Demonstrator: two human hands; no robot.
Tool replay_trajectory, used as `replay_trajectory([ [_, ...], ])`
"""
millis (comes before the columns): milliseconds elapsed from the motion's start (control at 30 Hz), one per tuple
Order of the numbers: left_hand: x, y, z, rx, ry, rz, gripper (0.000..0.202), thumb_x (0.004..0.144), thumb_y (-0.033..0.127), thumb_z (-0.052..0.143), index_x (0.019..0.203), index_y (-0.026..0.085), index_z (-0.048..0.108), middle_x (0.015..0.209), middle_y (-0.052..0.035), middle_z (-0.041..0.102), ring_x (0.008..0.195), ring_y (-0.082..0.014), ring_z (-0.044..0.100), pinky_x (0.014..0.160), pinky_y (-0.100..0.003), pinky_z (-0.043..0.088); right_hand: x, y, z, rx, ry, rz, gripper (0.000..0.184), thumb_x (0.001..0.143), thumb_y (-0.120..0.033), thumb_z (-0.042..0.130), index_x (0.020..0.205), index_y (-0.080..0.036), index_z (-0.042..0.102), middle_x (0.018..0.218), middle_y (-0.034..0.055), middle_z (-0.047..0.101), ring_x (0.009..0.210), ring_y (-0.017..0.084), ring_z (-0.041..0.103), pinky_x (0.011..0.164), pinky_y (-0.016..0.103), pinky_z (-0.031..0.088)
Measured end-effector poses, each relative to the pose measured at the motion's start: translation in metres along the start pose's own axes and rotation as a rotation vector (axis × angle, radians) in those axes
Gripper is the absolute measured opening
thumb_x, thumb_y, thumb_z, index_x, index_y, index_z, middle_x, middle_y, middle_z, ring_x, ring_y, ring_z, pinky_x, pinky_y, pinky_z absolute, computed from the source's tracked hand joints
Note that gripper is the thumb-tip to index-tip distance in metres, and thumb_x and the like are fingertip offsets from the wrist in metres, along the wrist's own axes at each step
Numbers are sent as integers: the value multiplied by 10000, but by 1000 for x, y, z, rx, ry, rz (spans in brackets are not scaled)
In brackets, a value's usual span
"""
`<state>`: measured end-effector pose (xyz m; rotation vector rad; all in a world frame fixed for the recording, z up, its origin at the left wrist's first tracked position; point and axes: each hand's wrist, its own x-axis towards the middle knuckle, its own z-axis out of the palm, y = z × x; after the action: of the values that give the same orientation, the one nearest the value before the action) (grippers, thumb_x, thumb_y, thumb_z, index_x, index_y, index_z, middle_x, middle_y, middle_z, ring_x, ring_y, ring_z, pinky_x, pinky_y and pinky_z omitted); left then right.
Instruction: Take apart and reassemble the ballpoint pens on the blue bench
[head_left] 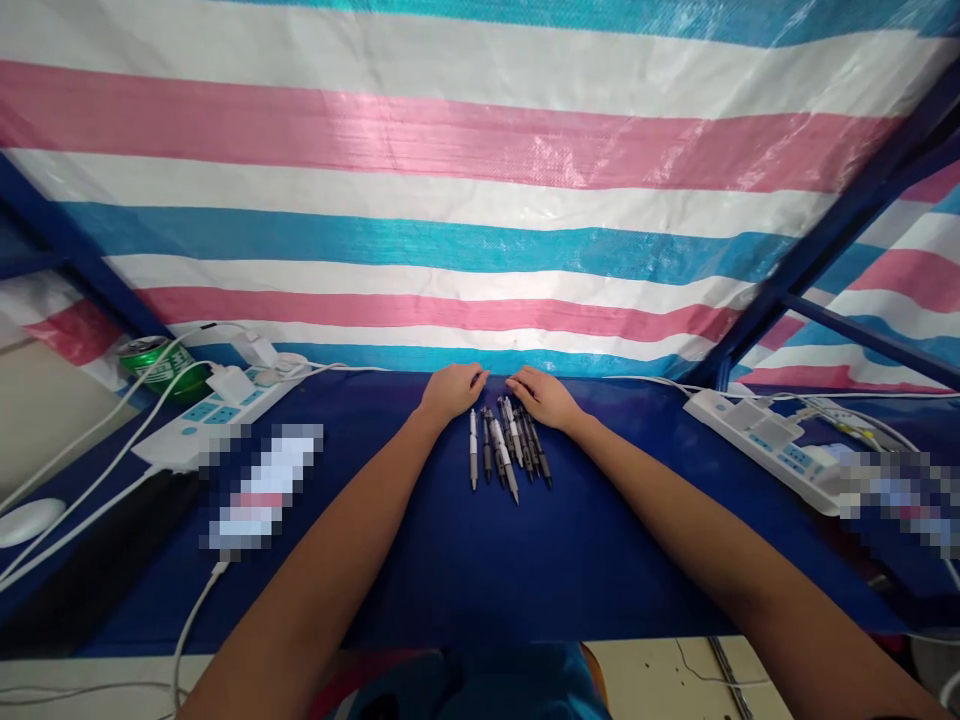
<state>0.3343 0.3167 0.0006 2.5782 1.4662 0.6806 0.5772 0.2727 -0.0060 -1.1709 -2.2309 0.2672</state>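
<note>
A striped pink, white and blue woven plastic tarpaulin [420, 170] fills the far side, behind a dark blue metal frame [832, 230]. Below it lies a desk covered in dark blue cloth [510, 570]. From the pens, a white power strip with blue sockets [202, 425] sits at 9 to 10 o'clock, with a green drinks can [154, 365] beyond it, and a second white power strip [750, 430] sits at 3 o'clock. White cables [97, 470] trail across the left side.

A loose cluster of slim black, grey and white retractable pens [508, 447] lies at the desk's centre, between the forearms. Their long axes run roughly from 12 to 6 o'clock, fanning slightly, with the metal tips seemingly toward 6.

The left hand [452, 392] and right hand [544, 396] rest flat, palms down, fingers lightly together, pinching nothing, just above the pens at 11 and 1 o'clock. Whether either touches a pen is hard to tell.

The round barrels could roll if brushed, and because they overlap, lifting one could drag or scatter its neighbours.
</note>
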Motion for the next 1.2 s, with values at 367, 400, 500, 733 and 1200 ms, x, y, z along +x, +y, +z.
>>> replay_trajectory([
  [367,-8,-1,-3,42,1,40,437,1069,505,414,960,207,715,933,-100,735,829,-243,618,719,-333,378,-11,-13,-7,4,-28,-29,501,1110,-572,365,1194,-222,713,1090,93,688,988,242,658,944,383,503],
  [400,-8,-1,-3,50,5,47,436,1072,501,410,954,210,711,927,-94,735,819,-240,618,708,-331,374,-11,-14,-9,-9,-43,-39,508,1100,-591,387,1239,-223,709,1128,100,687,999,247,662,940,388,511],
  [500,-7,-2,-3,60,10,56,441,1075,503,409,933,211,707,903,-87,733,798,-236,619,697,-330,375,-12,-17,-14,-38,-124,-78,615,1012,-694,531,1411,-242,653,1293,130,648,1118,296,655,983,433,524],
  [733,-6,-4,-2,47,8,62,437,1078,499,422,932,211,716,883,-78,736,765,-223,623,666,-323,376,-24,-26,-37,15,-348,-131,1212,704,-796,824,1697,-368,278,1507,120,513,1404,391,463,1190,570,400],
  [1200,-7,-6,-1,-1,59,78,400,1055,493,475,893,210,707,842,-77,721,739,-218,616,663,-321,393,-28,-25,-33,199,-361,-82,1321,580,-655,969,1686,-379,302,1533,114,486,1438,389,434,1215,588,381],
])
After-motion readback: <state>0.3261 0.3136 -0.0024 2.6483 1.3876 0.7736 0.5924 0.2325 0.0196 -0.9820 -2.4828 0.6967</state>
